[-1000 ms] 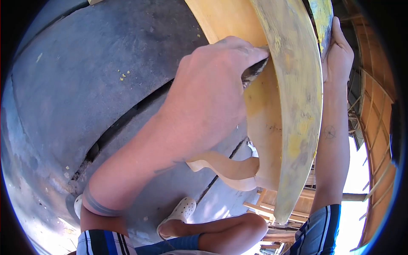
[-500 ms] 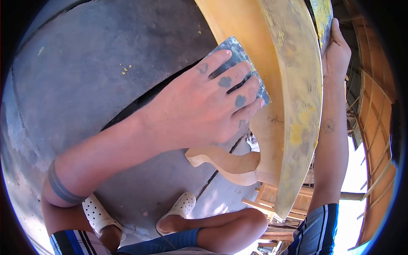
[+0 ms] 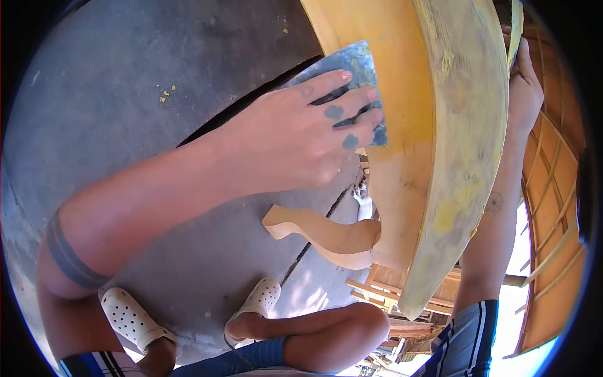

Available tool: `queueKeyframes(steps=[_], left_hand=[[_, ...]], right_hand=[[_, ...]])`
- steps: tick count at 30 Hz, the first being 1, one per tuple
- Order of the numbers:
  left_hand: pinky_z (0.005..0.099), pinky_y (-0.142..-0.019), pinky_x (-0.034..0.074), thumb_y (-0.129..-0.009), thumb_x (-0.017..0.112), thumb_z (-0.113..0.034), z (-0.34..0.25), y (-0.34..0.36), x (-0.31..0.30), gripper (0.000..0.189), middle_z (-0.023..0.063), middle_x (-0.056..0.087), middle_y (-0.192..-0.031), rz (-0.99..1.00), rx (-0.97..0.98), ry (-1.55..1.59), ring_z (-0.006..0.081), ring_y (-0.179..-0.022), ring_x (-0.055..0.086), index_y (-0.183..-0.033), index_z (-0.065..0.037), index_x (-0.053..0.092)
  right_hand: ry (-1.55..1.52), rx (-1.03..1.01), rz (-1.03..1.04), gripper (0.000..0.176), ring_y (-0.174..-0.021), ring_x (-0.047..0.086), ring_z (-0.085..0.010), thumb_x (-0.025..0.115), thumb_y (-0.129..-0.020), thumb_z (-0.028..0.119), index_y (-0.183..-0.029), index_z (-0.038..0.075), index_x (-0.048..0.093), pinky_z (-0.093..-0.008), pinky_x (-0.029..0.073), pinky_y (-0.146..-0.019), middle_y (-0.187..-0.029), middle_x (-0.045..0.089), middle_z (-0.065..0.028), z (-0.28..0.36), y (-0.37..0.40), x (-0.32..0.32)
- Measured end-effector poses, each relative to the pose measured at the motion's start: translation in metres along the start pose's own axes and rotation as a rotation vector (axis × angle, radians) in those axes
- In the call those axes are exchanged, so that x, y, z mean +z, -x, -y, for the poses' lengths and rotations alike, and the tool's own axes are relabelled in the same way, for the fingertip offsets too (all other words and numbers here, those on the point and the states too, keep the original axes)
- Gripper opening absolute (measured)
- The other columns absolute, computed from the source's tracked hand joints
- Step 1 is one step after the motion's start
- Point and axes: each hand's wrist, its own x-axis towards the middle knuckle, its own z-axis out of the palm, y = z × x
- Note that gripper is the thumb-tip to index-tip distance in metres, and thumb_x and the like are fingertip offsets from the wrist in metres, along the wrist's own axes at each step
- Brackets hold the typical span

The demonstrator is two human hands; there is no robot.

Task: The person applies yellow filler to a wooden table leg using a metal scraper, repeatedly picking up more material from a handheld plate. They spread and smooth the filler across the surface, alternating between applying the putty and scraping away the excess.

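1. While the left hand (image 3: 295, 135) lay flat with its fingers straight and slightly apart, it pressed the sandpaper (image 3: 355, 60) against the panel (image 3: 468, 125). The fingers were not curled around the sheet. The thumb was hidden.
2. The sandpaper was a dark grey sheet. It lay on the panel's smooth yellow face near the top of the view. Its upper corner showed clear of the fingertips, and the rest was under the fingers.
3. The panel was a curved yellow wooden piece standing on edge, and it ran from the top of the view down to lower right. Its broad outer band was patchy, with worn yellow and grey areas.
4. The right hand (image 3: 524, 88) was closed over the panel's far rim at upper right, palm against the wood. Its fingertips were hidden behind the rim.
5. A curved pale wooden leg (image 3: 320, 229) joined the panel's lower part and pointed left, below the left hand.
6. The floor (image 3: 125, 94) beneath was dark grey concrete. A crack (image 3: 251, 100) ran across it and passed behind the left hand.
7. Two white clogs (image 3: 129, 317) were on the person's feet at the bottom of the view, and a bent knee (image 3: 352, 327) showed beside them.
8. Wooden frames (image 3: 553, 188) stood beyond the panel at the right edge in bright light.
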Motion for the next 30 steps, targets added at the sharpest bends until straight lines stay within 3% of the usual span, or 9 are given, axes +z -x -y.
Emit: queueKeyframes(steps=[2, 8, 10, 15, 17, 19, 21, 27, 30], left_hand=[[0.0413, -0.1, 0.042, -0.077, 0.064, -0.015, -0.004, 0.031, -0.015, 0.027, 0.0023, 0.061, -0.116, 0.199, -0.001, 0.003, 0.0208, -0.113, 0.055, -0.102, -0.011, 0.07], [0.0352, -0.089, 0.048, -0.078, 0.055, 0.001, 0.021, -0.003, -0.058, 0.034, 0.0145, 0.062, -0.112, -0.185, -0.676, 0.229, 0.0305, -0.101, 0.061, -0.11, -0.003, 0.064], [0.0333, -0.087, 0.048, -0.074, 0.052, 0.005, 0.03, -0.028, -0.054, 0.038, 0.0176, 0.062, -0.11, -0.074, -0.965, 0.157, 0.0334, -0.099, 0.061, -0.111, 0.0, 0.061], [0.0332, -0.084, 0.049, -0.075, 0.05, 0.008, 0.014, -0.05, -0.069, 0.039, 0.0208, 0.064, -0.106, -0.189, -0.643, 0.886, 0.0326, -0.094, 0.064, -0.113, 0.005, 0.059], [0.0353, -0.083, 0.049, -0.071, 0.052, 0.007, -0.028, -0.051, -0.028, 0.039, 0.0183, 0.062, -0.104, -0.173, -0.807, 0.541, 0.0355, -0.09, 0.062, -0.109, 0.002, 0.061], [0.039, -0.083, 0.049, -0.075, 0.057, -0.003, -0.072, -0.059, -0.019, 0.04, 0.0162, 0.059, -0.112, -0.099, -0.878, 0.608, 0.0339, -0.101, 0.058, -0.114, 0.003, 0.059], [0.0383, -0.087, 0.048, -0.066, 0.06, 0.004, -0.111, -0.063, 0.004, 0.052, 0.0108, 0.058, -0.115, -0.167, -0.89, 0.458, 0.0324, -0.102, 0.056, -0.118, -0.002, 0.059], [0.043, -0.095, 0.043, -0.073, 0.06, -0.008, -0.113, -0.022, 0.003, 0.045, 0.0082, 0.057, -0.119, 0.145, -0.419, 0.441, 0.0294, -0.111, 0.053, -0.119, -0.008, 0.06], [0.0432, -0.094, 0.042, -0.079, 0.059, -0.02, -0.074, -0.021, -0.011, 0.033, 0.0088, 0.06, -0.112, 0.041, -0.162, 0.119, 0.027, -0.109, 0.054, -0.109, -0.006, 0.065]], right_hand=[[-0.043, 0.02, 0.009, 0.032, -0.085, 0.066, -0.0191, 0.042, -0.1, 0.022, -0.107, -0.001, 0.063, -0.0308, 0.054, -0.078, -0.096, 0.067, -0.0109, -0.002, 0.0, 0.004], [-0.105, 0.044, 0.026, 0.034, -0.085, 0.067, -0.0225, 0.043, -0.099, 0.025, -0.108, -0.002, 0.061, -0.0343, 0.054, -0.08, -0.097, 0.068, -0.0139, -0.006, -0.006, 0.007], [-0.146, 0.048, 0.038, 0.034, -0.085, 0.067, -0.0236, 0.043, -0.099, 0.026, -0.109, -0.002, 0.061, -0.0355, 0.054, -0.08, -0.098, 0.068, -0.0149, -0.007, -0.011, 0.008], [-0.25, 0.051, 0.077, 0.036, -0.084, 0.067, -0.0264, 0.044, -0.098, 0.028, -0.11, -0.002, 0.06, -0.0384, 0.054, -0.081, -0.098, 0.068, -0.0174, -0.01, -0.015, 0.015], [-0.298, 0.054, 0.082, 0.037, -0.084, 0.067, -0.0275, 0.045, -0.097, 0.029, -0.111, -0.003, 0.06, -0.0396, 0.054, -0.082, -0.099, 0.068, -0.0183, -0.011, -0.015, 0.019], [-0.336, 0.053, 0.091, 0.038, -0.084, 0.068, -0.0287, 0.045, -0.097, 0.029, -0.111, -0.003, 0.06, -0.0407, 0.054, -0.082, -0.099, 0.068, -0.0193, -0.011, -0.015, 0.021], [-0.356, 0.043, 0.075, 0.039, -0.084, 0.068, -0.0291, 0.045, -0.097, 0.03, -0.111, -0.003, 0.06, -0.0411, 0.054, -0.083, -0.099, 0.068, -0.0196, -0.014, -0.021, 0.019], [-0.407, 0.066, 0.074, 0.04, -0.091, 0.066, -0.0291, 0.045, -0.097, 0.029, -0.116, -0.004, 0.056, -0.0407, 0.052, -0.086, -0.105, 0.066, -0.0199, -0.026, -0.04, 0.003], [-0.395, 0.051, 0.116, 0.041, -0.093, 0.066, -0.0296, 0.045, -0.097, 0.03, -0.117, -0.004, 0.056, -0.0417, 0.052, -0.088, -0.106, 0.066, -0.0201, -0.024, -0.037, 0.009]])
